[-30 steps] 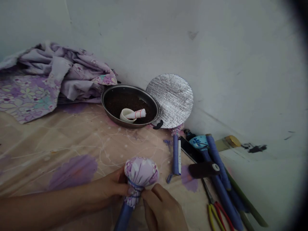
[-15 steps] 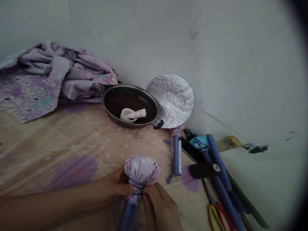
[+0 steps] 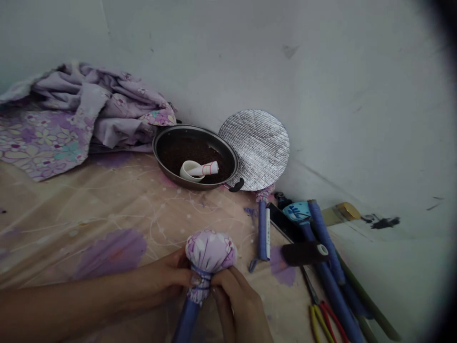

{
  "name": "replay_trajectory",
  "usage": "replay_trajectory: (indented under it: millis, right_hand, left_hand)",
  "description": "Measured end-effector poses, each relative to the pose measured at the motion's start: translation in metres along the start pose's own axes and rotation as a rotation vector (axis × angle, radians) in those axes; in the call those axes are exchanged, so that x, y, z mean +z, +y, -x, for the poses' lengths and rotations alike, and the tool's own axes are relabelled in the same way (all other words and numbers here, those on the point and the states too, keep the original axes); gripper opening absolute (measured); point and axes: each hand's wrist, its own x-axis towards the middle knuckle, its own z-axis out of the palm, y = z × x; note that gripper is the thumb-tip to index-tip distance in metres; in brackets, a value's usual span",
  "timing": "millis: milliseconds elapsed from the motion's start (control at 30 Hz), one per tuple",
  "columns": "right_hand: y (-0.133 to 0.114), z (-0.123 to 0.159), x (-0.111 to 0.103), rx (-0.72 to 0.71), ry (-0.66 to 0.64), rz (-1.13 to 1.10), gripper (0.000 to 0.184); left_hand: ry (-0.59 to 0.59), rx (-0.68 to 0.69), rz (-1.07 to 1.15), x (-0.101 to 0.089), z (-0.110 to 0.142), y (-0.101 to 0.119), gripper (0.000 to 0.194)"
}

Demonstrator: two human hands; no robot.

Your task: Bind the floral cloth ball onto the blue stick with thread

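A round, padded head covered in pale lilac floral cloth (image 3: 210,250) sits upright at the lower centre, atop a smooth blue stick handle (image 3: 187,319), directly between the person's two hands. The left hand (image 3: 169,278) curls around the gathered neck below the head, its thumb pressed on the front. The right hand (image 3: 241,302) has its thumb and forefinger bent in close against the neck's other side; whether they pinch a cord end cannot be seen.

The cloth is drawn over the head in pleats, and thin blue cord (image 3: 202,273) circles the neck in at least two bands. Whether the cord is knotted cannot be told; the binding looks well advanced, with perhaps only its fastening open to question.

The surface has a beige covering with purple flower shapes (image 3: 160,209). Against a scuffed, pale grey wall (image 3: 196,57) lie a crumpled lilac floral cloth (image 3: 124,105) and a dark, round metal pan (image 3: 169,177) holding a small white bowl (image 3: 189,177) with a rolled white piece in it. A silver quilted disc (image 3: 259,147) leans beside the pan. At right are a dark brown thread spool (image 3: 303,254), a tool with yellow and red handles (image 3: 317,317) and blue-wrapped rods (image 3: 326,243).
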Motion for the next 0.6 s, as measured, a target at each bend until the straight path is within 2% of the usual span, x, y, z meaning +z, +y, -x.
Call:
replay_trajectory:
  millis: [67, 167, 267, 433, 600]
  right_hand:
    - [0.002, 0.000, 0.003, 0.016, 0.016, -0.019, 0.032]
    - [0.004, 0.002, 0.008, 0.039, 0.053, -0.024, 0.033]
    - [0.005, 0.002, 0.012, 0.051, 0.079, -0.021, 0.033]
    - [0.009, 0.001, 0.016, 0.064, 0.070, -0.057, 0.031]
    - [0.015, 0.001, 0.014, 0.071, 0.024, -0.096, 0.031]
  left_hand:
    - [0.035, -0.040, -0.025, 0.012, 0.004, 0.011, 0.059]
    - [0.024, -0.022, -0.059, 0.027, 0.009, 0.023, 0.047]
    - [0.021, -0.003, -0.090, 0.032, 0.009, 0.024, 0.036]
    - [0.034, -0.010, -0.060, 0.028, 0.006, 0.020, 0.052]
    - [0.033, -0.040, -0.076, 0.028, 0.007, 0.023, 0.056]
